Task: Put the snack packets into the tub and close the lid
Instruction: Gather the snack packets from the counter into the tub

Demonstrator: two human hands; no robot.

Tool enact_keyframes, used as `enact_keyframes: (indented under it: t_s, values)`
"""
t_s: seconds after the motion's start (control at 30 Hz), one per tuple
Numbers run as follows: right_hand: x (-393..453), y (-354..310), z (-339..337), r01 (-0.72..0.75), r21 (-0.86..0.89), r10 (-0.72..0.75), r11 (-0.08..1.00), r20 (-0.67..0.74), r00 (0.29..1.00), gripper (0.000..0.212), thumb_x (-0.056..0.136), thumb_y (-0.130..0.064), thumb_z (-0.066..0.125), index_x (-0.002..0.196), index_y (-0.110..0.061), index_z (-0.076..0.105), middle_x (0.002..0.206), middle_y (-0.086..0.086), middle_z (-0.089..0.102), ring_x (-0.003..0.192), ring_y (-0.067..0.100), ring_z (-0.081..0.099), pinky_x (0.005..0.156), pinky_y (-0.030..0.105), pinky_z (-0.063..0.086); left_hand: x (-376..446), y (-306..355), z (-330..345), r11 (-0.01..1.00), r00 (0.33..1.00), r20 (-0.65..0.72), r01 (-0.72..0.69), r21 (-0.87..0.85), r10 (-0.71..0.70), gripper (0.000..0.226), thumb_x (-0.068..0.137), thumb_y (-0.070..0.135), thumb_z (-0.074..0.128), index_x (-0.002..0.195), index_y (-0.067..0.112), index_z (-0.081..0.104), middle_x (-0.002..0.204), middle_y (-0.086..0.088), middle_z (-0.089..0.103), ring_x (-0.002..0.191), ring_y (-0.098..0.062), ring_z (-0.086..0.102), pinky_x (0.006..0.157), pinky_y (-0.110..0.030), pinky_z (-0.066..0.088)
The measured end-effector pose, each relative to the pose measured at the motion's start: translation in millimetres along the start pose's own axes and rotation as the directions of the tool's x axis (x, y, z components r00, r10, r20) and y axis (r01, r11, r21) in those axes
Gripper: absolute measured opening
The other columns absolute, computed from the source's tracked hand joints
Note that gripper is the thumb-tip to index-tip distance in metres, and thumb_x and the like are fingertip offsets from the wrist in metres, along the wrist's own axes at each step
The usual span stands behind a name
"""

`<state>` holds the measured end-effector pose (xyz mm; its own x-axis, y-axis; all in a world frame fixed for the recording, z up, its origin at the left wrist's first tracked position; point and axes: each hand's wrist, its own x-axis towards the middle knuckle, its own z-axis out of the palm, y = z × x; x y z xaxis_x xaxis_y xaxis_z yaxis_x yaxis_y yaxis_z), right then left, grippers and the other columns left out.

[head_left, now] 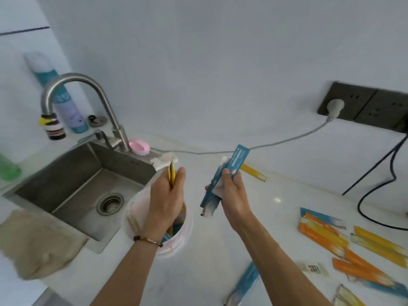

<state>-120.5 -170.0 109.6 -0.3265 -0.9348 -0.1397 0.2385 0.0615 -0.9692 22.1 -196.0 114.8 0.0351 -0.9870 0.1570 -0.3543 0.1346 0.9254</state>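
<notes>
Snack packets: the left hand (167, 198) grips a yellow packet (171, 174) over the tub (176, 241); the right hand (231, 195) grips a blue packet (237, 161).

I see a yellow packet (171, 175) in my left hand (165, 202) and a blue packet (225, 180) with white lettering in my right hand (231, 195). The tub (176, 241) is white with pink stripes. On the white counter (220, 250) lie orange packets (318, 235), yellow ones (379, 244) and another blue one (245, 283). The sink (72, 182) is steel grey, the cloth (37, 241) beige, the soap dish (139, 146) pink, the socket plate (362, 104) dark grey, the spray can (64, 100) white and teal
</notes>
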Motion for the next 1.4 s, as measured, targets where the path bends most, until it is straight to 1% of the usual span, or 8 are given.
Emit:
enact_keyframes:
  t_s: [0.2, 0.33, 0.5, 0.6, 0.87, 1.2, 1.3, 1.4]
  values:
    - [-15, 33, 79, 0.093, -0.35, -0.011, 0.932, 0.23, 0.973, 0.018, 0.1, -0.035, 0.036, 0.112, -0.02, 0.034, 0.107, 0.003, 0.061, 0.098, 0.018, 0.063, 0.085, 0.041, 0.058, -6, -70, -71, 0.909, 0.976, -0.209, 0.037, 0.414, 0.056, 0.03, 0.094, 0.038, 0.044, 0.076, 0.016, 0.055, 0.086, -0.006, 0.054, 0.086, -0.025, 0.052, 0.075, -0.044, 0.051]
    - [-12, 64, 74, 0.152, -0.838, -0.056, 0.524, 0.144, 0.988, 0.034, 0.092, -0.028, 0.052, 0.124, -0.021, 0.047, 0.139, 0.003, 0.043, 0.128, 0.024, 0.04, 0.106, 0.047, 0.042, -9, -94, -64, 0.931, 0.988, -0.108, 0.139, 0.337, -0.109, 0.017, 0.095, 0.027, 0.045, 0.094, 0.014, 0.055, 0.111, -0.007, 0.046, 0.093, -0.022, 0.051, 0.077, -0.033, 0.048]
    - [-12, 67, 55, 0.076, -0.812, 0.004, 0.578, 0.096, 0.995, 0.058, 0.08, -0.016, 0.063, 0.131, -0.022, 0.037, 0.133, 0.005, 0.043, 0.118, 0.025, 0.05, 0.095, 0.039, 0.051, 9, -88, -42, 0.907, 0.999, 0.035, 0.021, 0.421, -0.039, 0.009, 0.092, 0.022, 0.045, 0.097, 0.018, 0.051, 0.109, -0.001, 0.044, 0.084, -0.014, 0.051, 0.062, -0.017, 0.041]
    - [-11, 54, 35, 0.02, -0.745, -0.084, 0.667, -0.049, 0.995, 0.058, 0.088, -0.021, 0.059, 0.139, -0.024, 0.031, 0.142, 0.002, 0.038, 0.126, 0.022, 0.045, 0.097, 0.03, 0.042, 16, -80, -22, 0.824, 0.989, 0.113, -0.139, 0.549, 0.091, 0.015, 0.09, 0.025, 0.046, 0.099, 0.017, 0.055, 0.113, -0.006, 0.054, 0.103, -0.022, 0.053, 0.084, -0.035, 0.048]
    - [-24, 43, -114, -0.208, -0.857, -0.012, 0.472, -0.242, 0.97, 0.039, 0.091, -0.025, 0.055, 0.128, -0.017, 0.046, 0.134, 0.008, 0.048, 0.119, 0.025, 0.052, 0.094, 0.03, 0.042, -17, -24, 86, 0.671, 0.759, 0.44, -0.641, 0.372, 0.48, 0.021, 0.084, 0.027, 0.049, 0.098, 0.015, 0.061, 0.111, -0.009, 0.06, 0.117, -0.03, 0.052, 0.092, -0.047, 0.048]
    - [14, 44, -281, -0.243, -0.969, 0.089, -0.042, -0.246, 0.965, 0.055, 0.093, -0.021, 0.05, 0.143, -0.018, 0.028, 0.15, 0.004, 0.036, 0.138, 0.027, 0.033, 0.107, 0.043, 0.034, -14, -27, 234, 0.545, 0.535, 0.842, -0.726, 0.418, 0.067, 0.045, 0.092, 0.014, 0.039, 0.137, 0.017, 0.036, 0.144, -0.008, 0.038, 0.132, -0.025, 0.034, 0.099, -0.037, 0.038]
    - [42, 51, -301, -0.207, -0.968, 0.13, -0.141, -0.226, 0.966, 0.068, 0.088, -0.014, 0.05, 0.148, -0.019, 0.017, 0.156, 0.0, 0.022, 0.145, 0.024, 0.018, 0.114, 0.045, 0.025, 17, -32, 257, 0.523, 0.555, 0.831, -0.696, 0.492, -0.042, 0.055, 0.088, 0.006, 0.04, 0.142, 0.015, 0.029, 0.148, -0.009, 0.033, 0.134, -0.027, 0.032, 0.099, -0.039, 0.04]
    - [67, 61, -312, -0.174, -0.979, 0.164, -0.11, -0.191, 0.968, 0.053, 0.081, -0.013, 0.052, 0.131, -0.028, 0.041, 0.135, 0.002, 0.042, 0.124, 0.026, 0.042, 0.097, 0.043, 0.04, 51, -40, 279, 0.534, 0.597, 0.799, -0.656, 0.534, -0.066, 0.065, 0.084, 0.0, 0.041, 0.145, 0.015, 0.023, 0.149, -0.009, 0.032, 0.135, -0.028, 0.031, 0.095, -0.041, 0.043]
